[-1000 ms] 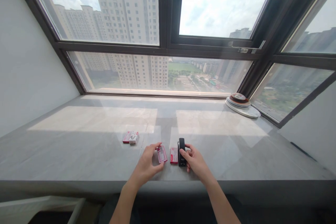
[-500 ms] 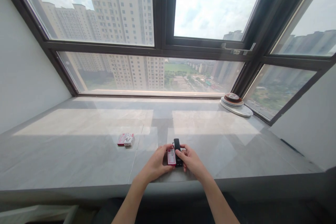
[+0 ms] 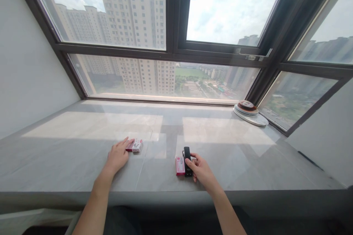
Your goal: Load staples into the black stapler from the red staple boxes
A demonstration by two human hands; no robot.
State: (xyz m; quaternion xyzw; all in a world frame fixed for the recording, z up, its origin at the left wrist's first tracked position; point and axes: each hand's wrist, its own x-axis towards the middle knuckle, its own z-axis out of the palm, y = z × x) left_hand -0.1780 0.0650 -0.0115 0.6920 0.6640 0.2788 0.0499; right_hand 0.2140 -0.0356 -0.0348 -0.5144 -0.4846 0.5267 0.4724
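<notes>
My right hand (image 3: 202, 170) is wrapped round the right side of a black stapler (image 3: 187, 152), thumb on top, on the marble-look sill. A small pink-and-white box (image 3: 180, 166) stands close against the stapler's left side. Over to the left, my left hand (image 3: 118, 156) reaches with its fingers stretched out to a pair of small boxes. The fingertips lie at the left end of the red box (image 3: 129, 148), partly covering it. Beside that one sits a white box (image 3: 137, 145) with a small picture on it.
A stack of round plates or mats (image 3: 249, 112) lies in the far right corner by the window frame. The sill's front edge (image 3: 165, 191) runs just below my hands. A dark, thin strip (image 3: 310, 160) shows along the right wall.
My left hand has let go of the pink-and-white box and moved left to the two other boxes. My right hand stays on the stapler. The view has shifted slightly.
</notes>
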